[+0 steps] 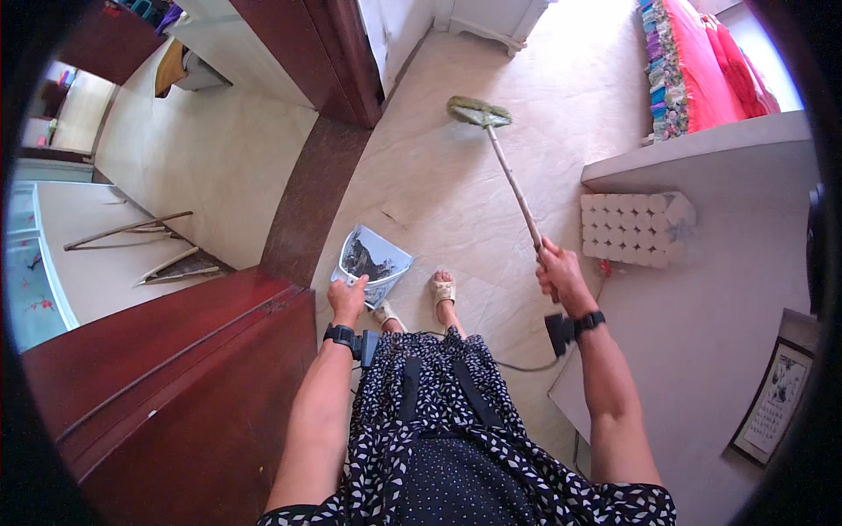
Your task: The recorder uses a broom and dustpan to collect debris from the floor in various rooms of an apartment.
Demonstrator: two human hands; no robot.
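My left hand (347, 302) grips the rim of a pale plastic dustpan or cut-down bucket (396, 263), held low just above my feet. Dark dirt (365, 260) coats its inside. In my right hand (560, 276) is the wooden stick handle (516, 187) of a long-handled mop or brush. Its wide head (478, 113), with a fuzzy greenish fringe, is out ahead of me over the pale tiled floor (421, 171). Whether the head touches the floor I cannot tell. Both wrists carry black straps with small devices.
A dark red door (197, 388) stands close on my left, beside a brown threshold strip (316, 177). Packed white paper rolls (625, 230) are at the right. Further off are a bed with pink bedding (707, 66) and a white cabinet (490, 23). Wooden sticks (128, 230) are at far left.
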